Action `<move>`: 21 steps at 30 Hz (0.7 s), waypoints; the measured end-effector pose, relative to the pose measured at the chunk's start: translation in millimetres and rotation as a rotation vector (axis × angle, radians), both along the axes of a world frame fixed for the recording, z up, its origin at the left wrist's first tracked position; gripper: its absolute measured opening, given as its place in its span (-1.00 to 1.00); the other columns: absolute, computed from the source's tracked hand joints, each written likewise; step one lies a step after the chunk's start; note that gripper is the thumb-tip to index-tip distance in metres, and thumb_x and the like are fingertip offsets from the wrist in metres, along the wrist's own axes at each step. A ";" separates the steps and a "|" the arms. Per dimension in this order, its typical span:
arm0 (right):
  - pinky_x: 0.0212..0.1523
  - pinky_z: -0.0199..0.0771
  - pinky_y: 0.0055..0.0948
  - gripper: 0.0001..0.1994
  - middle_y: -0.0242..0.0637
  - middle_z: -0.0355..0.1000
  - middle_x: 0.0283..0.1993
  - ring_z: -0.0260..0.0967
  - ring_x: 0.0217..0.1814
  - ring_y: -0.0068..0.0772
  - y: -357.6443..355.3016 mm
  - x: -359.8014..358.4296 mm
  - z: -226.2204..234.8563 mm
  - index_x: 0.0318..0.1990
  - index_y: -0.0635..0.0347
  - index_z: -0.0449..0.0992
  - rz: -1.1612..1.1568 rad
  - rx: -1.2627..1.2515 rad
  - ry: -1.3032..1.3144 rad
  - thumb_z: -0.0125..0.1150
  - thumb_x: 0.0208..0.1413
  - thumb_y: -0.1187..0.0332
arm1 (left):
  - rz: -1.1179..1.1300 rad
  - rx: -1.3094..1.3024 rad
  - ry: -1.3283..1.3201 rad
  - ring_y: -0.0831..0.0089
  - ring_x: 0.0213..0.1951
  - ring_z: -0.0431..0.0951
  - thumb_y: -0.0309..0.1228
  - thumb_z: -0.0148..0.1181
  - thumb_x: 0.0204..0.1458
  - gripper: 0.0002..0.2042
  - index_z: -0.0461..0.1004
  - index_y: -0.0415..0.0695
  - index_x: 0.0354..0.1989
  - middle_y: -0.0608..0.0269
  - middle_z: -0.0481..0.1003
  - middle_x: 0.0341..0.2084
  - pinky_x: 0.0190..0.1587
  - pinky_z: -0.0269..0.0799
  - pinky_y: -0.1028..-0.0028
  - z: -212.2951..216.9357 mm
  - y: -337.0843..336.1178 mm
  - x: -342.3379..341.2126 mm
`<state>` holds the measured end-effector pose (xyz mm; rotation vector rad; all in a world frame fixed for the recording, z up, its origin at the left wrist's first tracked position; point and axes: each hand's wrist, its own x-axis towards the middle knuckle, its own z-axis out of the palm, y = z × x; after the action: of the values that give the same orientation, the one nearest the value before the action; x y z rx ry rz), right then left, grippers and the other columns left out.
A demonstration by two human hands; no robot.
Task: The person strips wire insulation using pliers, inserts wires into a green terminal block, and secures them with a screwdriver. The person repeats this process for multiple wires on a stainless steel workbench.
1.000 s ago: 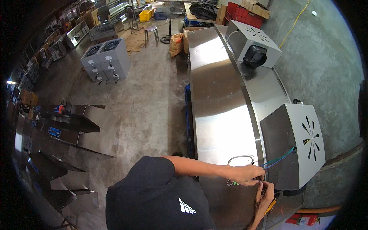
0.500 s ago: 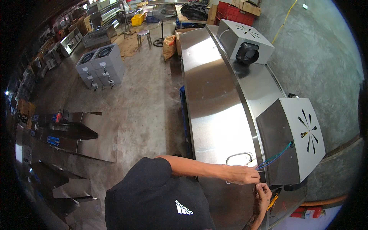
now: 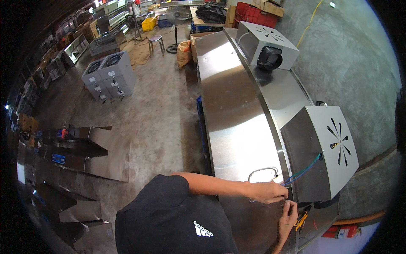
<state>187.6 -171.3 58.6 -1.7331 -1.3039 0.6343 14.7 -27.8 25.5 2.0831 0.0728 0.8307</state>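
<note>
My left hand (image 3: 270,192) reaches in over the metal bench, fingers pinched where thin blue and green wires (image 3: 301,172) run down behind it. These wires come out of a hole in the side of a grey metal housing (image 3: 311,154) with a petal-shaped vent. Just below, fingertips nearly touching the left ones, my right hand (image 3: 288,216) is pinched too; what it holds is too small to make out. A grey cable (image 3: 262,170) loops beside my left hand. Yellow-handled pliers (image 3: 301,221) lie right of my right hand.
A long stainless-steel panel (image 3: 237,97) stretches away from me, with a second vented housing (image 3: 268,44) at its far end. A red fire extinguisher (image 3: 342,231) is low at right by the wall. Grey boxes (image 3: 111,74), bent metal sheets (image 3: 80,148) and a stool (image 3: 155,40) stand left.
My hands stay pinched close together, with small shifts of the fingers; the right has moved slightly left. The whole view has shifted a little.
</note>
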 end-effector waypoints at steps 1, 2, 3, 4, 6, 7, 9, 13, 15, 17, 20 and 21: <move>-0.11 0.46 -0.16 -0.83 -0.13 0.46 -0.20 0.44 -0.18 -0.13 0.2 5.0 -6.1 -0.07 0.39 0.46 0.078 0.079 -0.203 0.24 0.39 0.42 | 0.001 -0.075 -0.002 0.05 -0.22 0.67 -0.47 0.23 0.29 -0.81 0.54 -0.31 -0.02 -0.10 0.62 -0.26 -0.15 0.55 0.16 2.5 0.8 -0.8; -0.09 0.46 -0.18 -0.84 -0.11 0.46 -0.18 0.43 -0.17 -0.12 0.3 5.0 -6.0 -0.06 0.37 0.46 0.125 0.152 -0.343 0.25 0.37 0.45 | 0.002 -0.150 -0.003 0.07 -0.26 0.67 -0.45 0.23 0.30 -0.81 0.55 -0.31 -0.02 -0.11 0.62 -0.30 -0.18 0.55 0.17 5.0 1.9 -1.7; -0.07 0.45 -0.21 -0.85 -0.09 0.45 -0.16 0.42 -0.16 -0.11 2.7 0.6 0.9 -0.05 0.36 0.46 0.172 0.225 -0.483 0.26 0.36 0.48 | -0.014 -0.182 0.030 0.09 -0.29 0.67 -0.44 0.24 0.29 -0.81 0.56 -0.30 -0.04 -0.10 0.63 -0.33 -0.21 0.54 0.19 8.9 3.6 -3.1; -0.05 0.44 -0.23 -0.85 -0.06 0.44 -0.13 0.42 -0.14 -0.09 4.0 -1.9 5.9 -0.04 0.35 0.46 0.220 0.298 -0.622 0.27 0.34 0.51 | -0.030 -0.213 0.062 0.12 -0.32 0.66 -0.43 0.25 0.28 -0.81 0.57 -0.30 -0.05 -0.09 0.63 -0.35 -0.24 0.53 0.20 13.0 6.0 -4.7; -0.02 0.44 -0.11 -0.73 0.02 0.41 -0.08 0.40 -0.06 0.07 2.5 -1.9 7.4 0.03 0.34 0.43 0.203 0.280 -0.670 0.34 0.23 0.56 | -0.060 -0.240 0.126 0.18 -0.35 0.66 -0.41 0.27 0.27 -0.81 0.59 -0.30 -0.08 -0.05 0.64 -0.39 -0.28 0.52 0.24 20.9 11.4 -6.8; -0.02 0.44 -0.06 -0.70 0.01 0.42 -0.07 0.40 -0.04 0.10 1.6 -1.7 6.6 0.03 0.33 0.42 0.172 0.265 -0.655 0.36 0.21 0.56 | -0.076 -0.236 0.157 0.22 -0.35 0.66 -0.41 0.28 0.26 -0.81 0.60 -0.30 -0.10 -0.02 0.65 -0.40 -0.28 0.52 0.26 24.6 14.4 -7.0; -0.01 0.44 -0.02 -0.65 0.00 0.42 -0.04 0.41 -0.01 0.11 2.3 1.2 5.9 0.05 0.32 0.41 0.195 0.268 -0.731 0.40 0.17 0.55 | -0.092 -0.246 0.187 0.28 -0.34 0.66 -0.39 0.30 0.24 -0.80 0.62 -0.30 -0.11 0.02 0.66 -0.40 -0.27 0.52 0.30 26.0 16.4 -5.6; 0.03 0.48 -0.03 -0.61 -0.03 0.43 0.01 0.43 0.04 0.07 6.7 6.7 14.6 0.08 0.30 0.42 0.338 0.276 -0.932 0.39 0.12 0.58 | -0.125 -0.313 0.170 0.33 -0.32 0.67 -0.37 0.33 0.21 -0.77 0.63 -0.29 -0.11 0.06 0.68 -0.39 -0.23 0.55 0.33 17.4 23.0 -3.1; 0.04 0.48 -0.04 -0.61 -0.04 0.44 0.04 0.43 0.05 0.06 7.8 7.5 18.1 0.10 0.30 0.43 0.374 0.255 -0.935 0.35 0.11 0.60 | -0.153 -0.347 0.193 0.33 -0.31 0.67 -0.36 0.34 0.21 -0.77 0.63 -0.29 -0.10 0.06 0.69 -0.37 -0.22 0.56 0.34 14.7 26.6 -2.4; 0.05 0.49 -0.04 -0.61 -0.03 0.44 0.05 0.43 0.05 0.07 8.5 12.1 17.0 0.11 0.30 0.44 0.413 0.246 -0.925 0.30 0.10 0.62 | -0.175 -0.381 0.253 0.32 -0.30 0.68 -0.36 0.35 0.20 -0.76 0.63 -0.29 -0.11 0.04 0.70 -0.34 -0.20 0.57 0.33 15.3 30.8 -4.1; 0.07 0.49 -0.05 -0.62 -0.04 0.45 0.10 0.43 0.08 0.09 11.7 10.9 17.3 0.09 0.33 0.47 0.418 0.209 -0.942 0.25 0.07 0.62 | -0.111 -0.266 0.194 0.23 -0.31 0.69 -0.39 0.32 0.24 -0.79 0.62 -0.29 -0.09 -0.01 0.68 -0.34 -0.20 0.57 0.27 20.6 26.4 -9.2; 0.03 0.49 -0.04 -0.64 -0.04 0.45 0.03 0.43 0.04 0.09 13.6 12.3 15.8 0.05 0.32 0.46 0.400 0.239 -0.945 0.28 0.07 0.64 | -0.106 -0.241 0.185 0.18 -0.30 0.68 -0.40 0.32 0.24 -0.80 0.60 -0.29 -0.08 -0.03 0.67 -0.33 -0.19 0.57 0.24 24.0 24.2 -10.7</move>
<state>199.9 -157.7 74.4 -1.6128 -2.2945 -0.2032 4.0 -3.6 49.5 1.9126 0.1538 0.5354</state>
